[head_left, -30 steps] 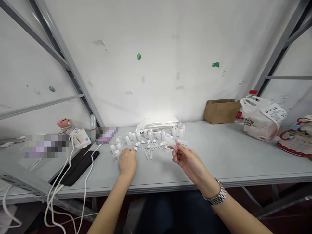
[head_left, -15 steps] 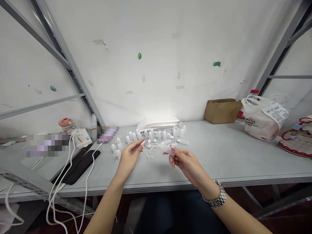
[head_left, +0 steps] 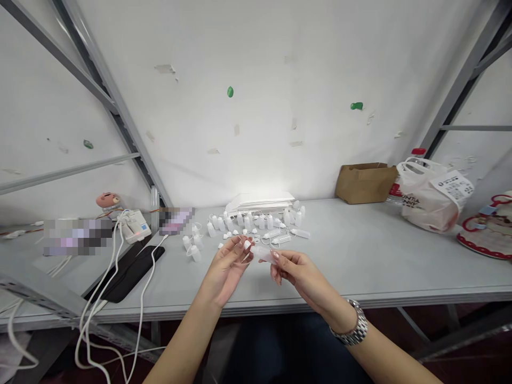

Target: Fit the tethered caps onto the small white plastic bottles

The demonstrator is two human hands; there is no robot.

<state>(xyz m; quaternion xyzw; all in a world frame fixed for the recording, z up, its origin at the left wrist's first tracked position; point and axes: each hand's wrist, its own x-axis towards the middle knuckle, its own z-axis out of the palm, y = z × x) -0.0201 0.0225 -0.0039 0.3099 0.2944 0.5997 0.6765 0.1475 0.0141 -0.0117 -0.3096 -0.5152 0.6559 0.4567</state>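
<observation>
Between the fingers of my right hand [head_left: 288, 265] is a translucent plastic squeeze bottle [head_left: 263, 254], tilted with its neck toward the left. My left hand [head_left: 230, 262] pinches a small white cap [head_left: 247, 245] close to the bottle's neck; whether cap and neck touch I cannot tell. Just beyond my hands several similar bottles lie on their sides, one of them a loose bottle [head_left: 301, 233]. Small white caps [head_left: 228, 235] are scattered behind my left fingers. Farther back stand several upright bottles [head_left: 262, 221], and a few more bottles [head_left: 194, 253] stand to the left.
White flat sheets [head_left: 260, 201] are stacked against the wall. On the left lie a black phone-like slab [head_left: 132, 274], a power strip [head_left: 136, 226] and white cables. A cardboard box [head_left: 366, 184] and a plastic bag [head_left: 426, 200] stand at the back right of the grey table [head_left: 384, 256].
My left hand has moved right and nearer with a cap, up to the bottle's neck. My right hand has shifted slightly left and nearer with the bottle.
</observation>
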